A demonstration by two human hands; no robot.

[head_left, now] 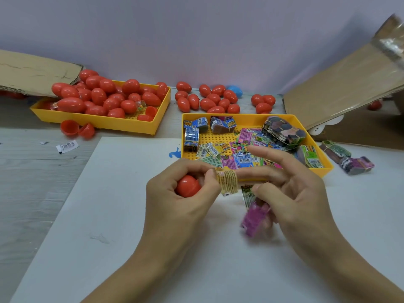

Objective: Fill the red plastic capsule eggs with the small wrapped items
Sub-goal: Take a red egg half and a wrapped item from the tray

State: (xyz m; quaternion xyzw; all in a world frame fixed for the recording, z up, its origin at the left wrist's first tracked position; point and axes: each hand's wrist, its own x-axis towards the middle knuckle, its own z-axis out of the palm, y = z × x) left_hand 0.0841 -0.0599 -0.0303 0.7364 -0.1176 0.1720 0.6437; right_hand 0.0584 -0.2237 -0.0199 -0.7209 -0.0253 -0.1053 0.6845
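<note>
Head view | left hand [175, 189] grips red egg half [187, 186] | right hand [290, 189] pinches wrapped packets [254, 212]

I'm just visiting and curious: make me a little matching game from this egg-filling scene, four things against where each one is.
Things:
1. red egg half
2. blue egg
3. yellowish wrapped item
4. purple wrapped item

Places:
A. rolled around the right hand's forefinger
B. among loose red eggs near the wall
C. gripped in the left hand
D. under the right hand's curled lower fingers

Pairs: 1-C, 2-B, 3-A, 4-D
</note>
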